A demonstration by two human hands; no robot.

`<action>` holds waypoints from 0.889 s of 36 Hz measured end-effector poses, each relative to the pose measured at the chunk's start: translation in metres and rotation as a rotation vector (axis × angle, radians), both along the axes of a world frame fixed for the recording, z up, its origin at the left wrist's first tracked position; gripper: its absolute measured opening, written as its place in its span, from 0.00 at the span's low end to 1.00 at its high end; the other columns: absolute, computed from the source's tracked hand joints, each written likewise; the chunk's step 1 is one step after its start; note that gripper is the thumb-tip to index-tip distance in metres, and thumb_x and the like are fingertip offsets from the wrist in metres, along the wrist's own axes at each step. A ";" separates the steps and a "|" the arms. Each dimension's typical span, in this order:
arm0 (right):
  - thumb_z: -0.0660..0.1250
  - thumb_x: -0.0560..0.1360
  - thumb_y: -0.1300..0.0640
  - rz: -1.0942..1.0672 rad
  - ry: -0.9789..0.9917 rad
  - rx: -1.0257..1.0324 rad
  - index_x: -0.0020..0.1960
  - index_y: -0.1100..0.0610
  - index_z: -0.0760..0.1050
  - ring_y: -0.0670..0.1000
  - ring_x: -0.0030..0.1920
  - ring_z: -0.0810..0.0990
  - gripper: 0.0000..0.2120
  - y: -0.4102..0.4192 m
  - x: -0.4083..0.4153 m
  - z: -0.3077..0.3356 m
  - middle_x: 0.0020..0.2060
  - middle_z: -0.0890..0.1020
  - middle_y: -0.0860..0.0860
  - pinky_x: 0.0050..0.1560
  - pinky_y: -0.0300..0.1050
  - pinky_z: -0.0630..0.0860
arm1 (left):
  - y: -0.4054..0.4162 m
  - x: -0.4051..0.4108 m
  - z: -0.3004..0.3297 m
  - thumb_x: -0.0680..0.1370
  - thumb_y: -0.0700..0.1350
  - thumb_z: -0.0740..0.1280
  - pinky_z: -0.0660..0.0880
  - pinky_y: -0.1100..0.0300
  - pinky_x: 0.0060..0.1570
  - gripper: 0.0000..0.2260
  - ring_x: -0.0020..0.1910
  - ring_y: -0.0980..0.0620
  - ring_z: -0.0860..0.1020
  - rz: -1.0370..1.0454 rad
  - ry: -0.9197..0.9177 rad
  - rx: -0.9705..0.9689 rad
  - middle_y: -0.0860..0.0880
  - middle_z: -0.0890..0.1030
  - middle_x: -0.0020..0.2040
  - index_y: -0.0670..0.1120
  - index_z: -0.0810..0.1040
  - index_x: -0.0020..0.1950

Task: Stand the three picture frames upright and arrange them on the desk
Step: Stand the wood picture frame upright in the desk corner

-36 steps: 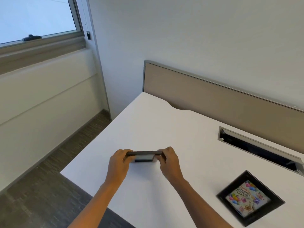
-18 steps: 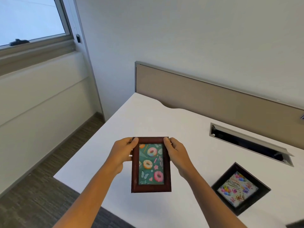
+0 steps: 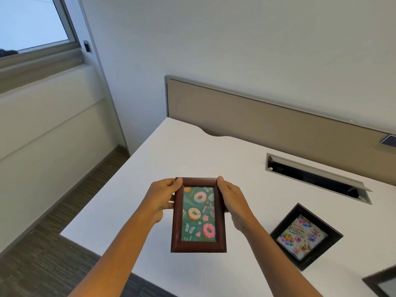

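Observation:
A dark red-brown picture frame [image 3: 198,215] with a doughnut picture faces me, held in the air above the white desk [image 3: 210,159]. My left hand [image 3: 160,200] grips its upper left edge and my right hand [image 3: 234,202] grips its upper right edge. A black frame [image 3: 305,235] with a birthday picture lies flat on the desk to the right. The corner of a third dark frame [image 3: 383,282] shows at the bottom right edge, mostly cut off.
A beige partition panel [image 3: 257,123] runs along the desk's back edge. An open cable slot [image 3: 317,177] sits in the desktop at the right. The desk's left edge drops to grey carpet [image 3: 42,254]. A window [image 3: 32,22] is at the upper left.
The brown frame, seen edge-on low over the desk a second ago, has been tilted up so its picture faces me. Both hands kept their grip throughout.

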State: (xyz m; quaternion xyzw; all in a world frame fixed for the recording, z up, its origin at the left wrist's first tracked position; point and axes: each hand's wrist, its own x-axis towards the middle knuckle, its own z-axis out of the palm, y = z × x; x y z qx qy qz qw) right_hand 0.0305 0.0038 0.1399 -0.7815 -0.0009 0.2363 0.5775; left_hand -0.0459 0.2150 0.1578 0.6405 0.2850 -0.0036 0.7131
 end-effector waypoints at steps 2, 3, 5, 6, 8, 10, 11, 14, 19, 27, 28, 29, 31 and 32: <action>0.53 0.85 0.31 0.012 0.043 -0.018 0.56 0.57 0.83 0.50 0.46 0.91 0.32 -0.001 0.001 0.000 0.45 0.91 0.51 0.43 0.45 0.82 | -0.002 0.001 -0.001 0.81 0.54 0.69 0.80 0.63 0.28 0.10 0.38 0.54 0.88 -0.004 -0.007 0.009 0.50 0.89 0.42 0.49 0.85 0.52; 0.52 0.84 0.30 0.014 0.064 -0.027 0.56 0.56 0.83 0.50 0.45 0.91 0.34 -0.001 0.001 0.000 0.45 0.91 0.51 0.43 0.45 0.82 | -0.002 0.001 -0.002 0.81 0.53 0.69 0.80 0.63 0.28 0.09 0.39 0.54 0.88 -0.004 -0.013 0.009 0.49 0.89 0.43 0.49 0.85 0.52; 0.50 0.83 0.27 0.011 0.108 -0.037 0.55 0.55 0.85 0.49 0.44 0.91 0.37 -0.001 0.001 -0.001 0.44 0.91 0.50 0.42 0.45 0.82 | -0.003 0.002 -0.003 0.81 0.53 0.70 0.81 0.63 0.29 0.08 0.39 0.54 0.88 -0.006 -0.029 0.002 0.49 0.89 0.43 0.49 0.85 0.52; 0.49 0.82 0.26 0.009 0.131 -0.038 0.54 0.55 0.86 0.49 0.44 0.91 0.39 -0.001 0.001 -0.001 0.44 0.91 0.51 0.43 0.46 0.83 | -0.003 0.003 -0.004 0.81 0.52 0.70 0.81 0.62 0.30 0.08 0.39 0.54 0.88 -0.009 -0.038 0.001 0.48 0.89 0.43 0.50 0.85 0.52; 0.47 0.81 0.24 0.010 0.167 -0.044 0.54 0.55 0.86 0.51 0.46 0.91 0.42 -0.002 0.001 -0.003 0.44 0.91 0.51 0.45 0.49 0.85 | -0.003 0.004 -0.006 0.81 0.51 0.70 0.82 0.62 0.31 0.06 0.40 0.53 0.88 -0.019 -0.053 0.004 0.48 0.90 0.43 0.50 0.85 0.53; 0.45 0.79 0.22 0.022 0.190 -0.059 0.55 0.54 0.86 0.52 0.47 0.91 0.44 -0.002 0.002 -0.005 0.45 0.91 0.52 0.47 0.51 0.85 | -0.004 0.005 -0.009 0.82 0.50 0.70 0.82 0.62 0.32 0.05 0.42 0.54 0.88 -0.024 -0.067 0.011 0.49 0.90 0.44 0.51 0.85 0.53; 0.44 0.79 0.21 0.028 0.201 -0.064 0.55 0.54 0.86 0.53 0.47 0.91 0.45 -0.003 0.002 -0.006 0.46 0.91 0.52 0.48 0.52 0.86 | -0.004 0.005 -0.010 0.82 0.50 0.70 0.82 0.62 0.32 0.05 0.42 0.54 0.88 -0.025 -0.075 0.011 0.49 0.90 0.44 0.51 0.85 0.53; 0.43 0.77 0.19 0.032 0.245 -0.051 0.57 0.52 0.86 0.54 0.51 0.91 0.46 -0.003 0.003 -0.009 0.48 0.91 0.53 0.55 0.56 0.86 | -0.005 0.007 -0.015 0.82 0.48 0.70 0.83 0.61 0.34 0.05 0.44 0.53 0.88 -0.022 -0.095 -0.007 0.48 0.90 0.46 0.51 0.85 0.54; 0.44 0.76 0.19 0.010 0.288 -0.008 0.59 0.48 0.86 0.52 0.52 0.91 0.44 -0.003 0.006 -0.016 0.50 0.92 0.50 0.54 0.54 0.84 | -0.007 0.012 -0.024 0.82 0.49 0.69 0.82 0.64 0.35 0.05 0.46 0.54 0.88 -0.029 -0.111 0.014 0.49 0.90 0.47 0.53 0.85 0.54; 0.48 0.79 0.22 -0.012 0.323 0.078 0.65 0.47 0.83 0.52 0.59 0.89 0.39 -0.004 0.012 -0.027 0.56 0.91 0.49 0.63 0.57 0.81 | -0.006 0.023 -0.038 0.83 0.50 0.68 0.81 0.66 0.38 0.06 0.48 0.56 0.87 -0.037 -0.119 0.019 0.51 0.89 0.49 0.53 0.84 0.56; 0.48 0.80 0.23 -0.011 0.320 0.085 0.66 0.47 0.83 0.52 0.59 0.89 0.38 -0.004 0.013 -0.029 0.56 0.90 0.49 0.64 0.57 0.80 | -0.006 0.025 -0.040 0.83 0.50 0.68 0.81 0.67 0.37 0.06 0.47 0.56 0.87 -0.033 -0.119 0.016 0.51 0.89 0.49 0.53 0.84 0.57; 0.48 0.80 0.23 -0.010 0.316 0.093 0.67 0.47 0.83 0.53 0.60 0.89 0.38 -0.004 0.013 -0.030 0.57 0.90 0.49 0.65 0.58 0.80 | -0.007 0.026 -0.042 0.83 0.50 0.68 0.81 0.67 0.38 0.07 0.48 0.56 0.87 -0.030 -0.117 0.017 0.51 0.89 0.49 0.53 0.84 0.57; 0.49 0.81 0.24 -0.017 0.317 0.107 0.67 0.47 0.83 0.53 0.60 0.88 0.37 -0.004 0.014 -0.033 0.57 0.90 0.50 0.66 0.58 0.79 | -0.007 0.029 -0.046 0.83 0.50 0.68 0.82 0.64 0.42 0.07 0.49 0.56 0.87 -0.030 -0.113 0.027 0.52 0.89 0.49 0.53 0.84 0.58; 0.49 0.80 0.24 -0.022 0.319 0.109 0.68 0.47 0.82 0.53 0.60 0.88 0.37 -0.004 0.015 -0.035 0.57 0.90 0.50 0.65 0.57 0.79 | -0.007 0.030 -0.048 0.83 0.51 0.68 0.82 0.62 0.45 0.07 0.49 0.56 0.87 -0.029 -0.113 0.033 0.52 0.89 0.49 0.53 0.84 0.58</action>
